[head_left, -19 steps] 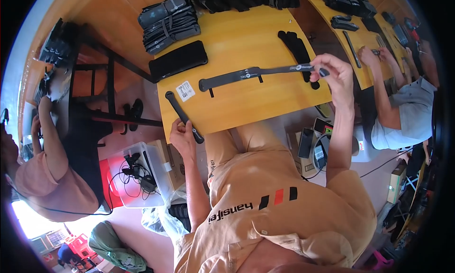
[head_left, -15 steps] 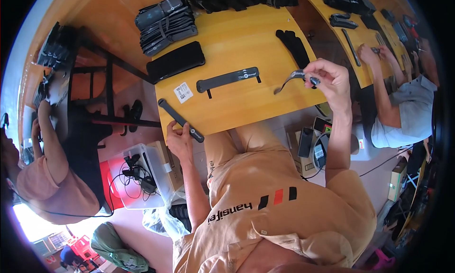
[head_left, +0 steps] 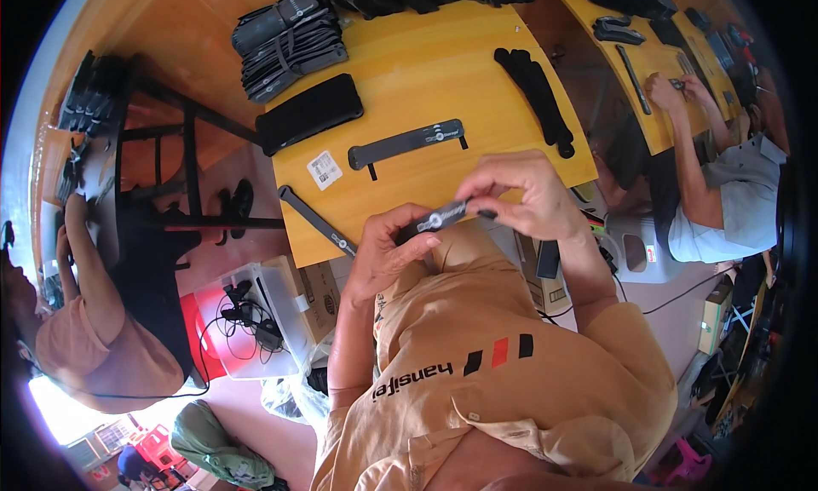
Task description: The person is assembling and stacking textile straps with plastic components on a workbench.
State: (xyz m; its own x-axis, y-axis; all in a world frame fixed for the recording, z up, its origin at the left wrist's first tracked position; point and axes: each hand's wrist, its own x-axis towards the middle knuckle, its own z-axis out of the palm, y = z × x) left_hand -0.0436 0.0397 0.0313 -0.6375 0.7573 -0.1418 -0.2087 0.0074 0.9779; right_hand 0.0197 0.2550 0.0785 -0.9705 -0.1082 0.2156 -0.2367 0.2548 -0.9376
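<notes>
Both hands meet over the table's near edge, above my lap, with one dark grey strap (head_left: pixel 436 220) between them. My left hand (head_left: pixel 385 251) pinches one end, thumb on top of the printed face. At the other end, the fingers of my right hand (head_left: pixel 530 195) are closed on the strap. Left of them, a second strap (head_left: pixel 317 220) lies slanting along the table's left edge, partly behind my left hand. Farther in, a wider dark grey strap (head_left: pixel 400 145) rests flat, two short black tabs sticking out below it.
On the yellow table (head_left: pixel 426 74) lie a black padded pouch (head_left: pixel 309 113), a white label (head_left: pixel 324 170), a tied stack of dark straps (head_left: pixel 291 46) and long black fabric pieces (head_left: pixel 535 99). A clear bin (head_left: pixel 256 321) of cables stands lower left. Co-workers sit on both sides.
My right hand has brought its strap from the table's right side down to the middle. The left hand has let go of the left-edge strap and taken hold of this one.
</notes>
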